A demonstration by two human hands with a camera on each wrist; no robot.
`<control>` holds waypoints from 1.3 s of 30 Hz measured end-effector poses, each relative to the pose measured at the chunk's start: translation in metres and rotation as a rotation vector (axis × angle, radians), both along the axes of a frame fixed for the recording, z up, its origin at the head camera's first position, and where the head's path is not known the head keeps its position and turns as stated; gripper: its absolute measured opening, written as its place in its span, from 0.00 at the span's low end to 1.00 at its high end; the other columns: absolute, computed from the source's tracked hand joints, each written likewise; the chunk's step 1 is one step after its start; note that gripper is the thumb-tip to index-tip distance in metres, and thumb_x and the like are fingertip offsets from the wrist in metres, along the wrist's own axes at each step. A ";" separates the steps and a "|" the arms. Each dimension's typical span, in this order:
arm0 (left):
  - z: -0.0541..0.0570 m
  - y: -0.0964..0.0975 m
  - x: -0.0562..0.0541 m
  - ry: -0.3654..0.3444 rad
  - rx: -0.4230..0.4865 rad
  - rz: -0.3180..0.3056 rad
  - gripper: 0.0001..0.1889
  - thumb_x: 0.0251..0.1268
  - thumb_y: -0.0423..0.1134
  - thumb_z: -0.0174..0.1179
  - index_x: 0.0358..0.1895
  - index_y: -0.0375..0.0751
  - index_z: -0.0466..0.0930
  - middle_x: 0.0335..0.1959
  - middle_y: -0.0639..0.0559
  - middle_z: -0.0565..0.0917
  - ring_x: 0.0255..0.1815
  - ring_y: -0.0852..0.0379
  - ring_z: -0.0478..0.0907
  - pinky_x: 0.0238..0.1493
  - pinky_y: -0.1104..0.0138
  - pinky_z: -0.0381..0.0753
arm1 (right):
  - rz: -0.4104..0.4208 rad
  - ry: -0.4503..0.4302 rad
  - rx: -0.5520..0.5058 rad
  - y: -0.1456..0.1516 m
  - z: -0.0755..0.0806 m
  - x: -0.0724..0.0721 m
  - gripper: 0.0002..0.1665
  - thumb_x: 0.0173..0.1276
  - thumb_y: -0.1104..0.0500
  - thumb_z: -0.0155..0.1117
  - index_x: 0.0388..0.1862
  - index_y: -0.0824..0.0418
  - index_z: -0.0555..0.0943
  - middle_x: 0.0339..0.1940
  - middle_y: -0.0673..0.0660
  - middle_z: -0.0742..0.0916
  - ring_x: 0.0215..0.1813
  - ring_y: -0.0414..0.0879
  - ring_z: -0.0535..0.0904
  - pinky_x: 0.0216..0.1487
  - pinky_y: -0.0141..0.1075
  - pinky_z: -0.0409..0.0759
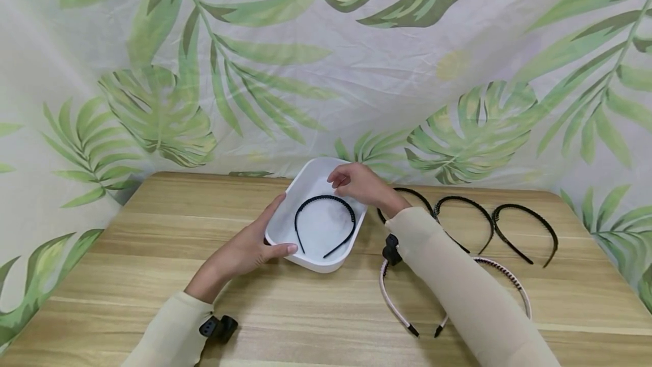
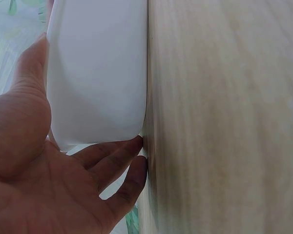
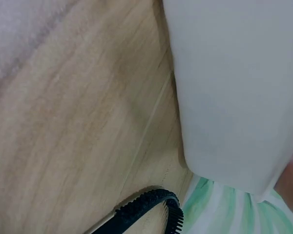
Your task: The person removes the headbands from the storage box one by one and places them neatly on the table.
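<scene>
A white plastic box (image 1: 277,222) stands on the wooden table. My left hand (image 1: 249,245) holds its left side, thumb over the near rim; the left wrist view shows fingers (image 2: 132,183) bent along the box's end. Inside the box lies a thin black headband (image 1: 326,197) with a toothed inner edge, its ends towards me. Over the box's right rim hangs my right hand (image 1: 359,183), its fingers loosely bent above the inside, no object visible in them. Only a sliver of that hand shows at the edge of the right wrist view.
Right of the box lie three black headbands in a row: one (image 1: 410,190) partly behind my right arm, a middle one (image 1: 466,200) and an outer one (image 1: 530,208). Nearer me lies a pink headband (image 1: 519,287), partly under my right sleeve. A leaf-patterned cloth (image 1: 285,95) hangs behind the table.
</scene>
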State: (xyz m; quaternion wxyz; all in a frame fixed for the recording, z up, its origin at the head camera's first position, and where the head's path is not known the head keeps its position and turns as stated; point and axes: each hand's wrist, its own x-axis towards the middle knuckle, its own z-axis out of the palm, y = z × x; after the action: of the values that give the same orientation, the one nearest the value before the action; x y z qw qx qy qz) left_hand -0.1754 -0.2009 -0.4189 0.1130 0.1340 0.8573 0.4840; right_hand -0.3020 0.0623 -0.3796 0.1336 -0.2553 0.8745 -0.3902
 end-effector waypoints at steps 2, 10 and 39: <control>0.000 0.000 0.000 0.000 -0.001 -0.001 0.58 0.68 0.44 0.72 0.88 0.52 0.35 0.86 0.39 0.51 0.71 0.40 0.70 0.69 0.48 0.70 | 0.006 -0.013 0.001 -0.001 -0.001 -0.003 0.19 0.72 0.71 0.63 0.61 0.71 0.82 0.53 0.68 0.87 0.54 0.54 0.83 0.58 0.41 0.81; 0.000 0.001 0.000 0.002 0.000 0.001 0.57 0.69 0.43 0.72 0.88 0.52 0.35 0.86 0.38 0.51 0.74 0.39 0.68 0.72 0.45 0.67 | 0.011 -0.065 0.015 -0.003 -0.003 -0.010 0.18 0.72 0.72 0.62 0.60 0.71 0.82 0.52 0.68 0.87 0.55 0.54 0.83 0.58 0.39 0.80; 0.003 0.000 0.001 0.006 -0.028 0.003 0.57 0.69 0.46 0.72 0.88 0.51 0.35 0.85 0.37 0.54 0.71 0.40 0.70 0.69 0.47 0.70 | 0.076 0.065 0.198 -0.009 -0.010 -0.018 0.17 0.63 0.74 0.65 0.50 0.67 0.88 0.40 0.59 0.89 0.40 0.45 0.79 0.37 0.29 0.74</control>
State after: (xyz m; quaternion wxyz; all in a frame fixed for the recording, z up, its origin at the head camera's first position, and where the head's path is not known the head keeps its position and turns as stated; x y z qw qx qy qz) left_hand -0.1740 -0.2004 -0.4159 0.1116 0.1328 0.8644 0.4719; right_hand -0.3198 0.0529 -0.3898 0.1447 -0.2862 0.9023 -0.2880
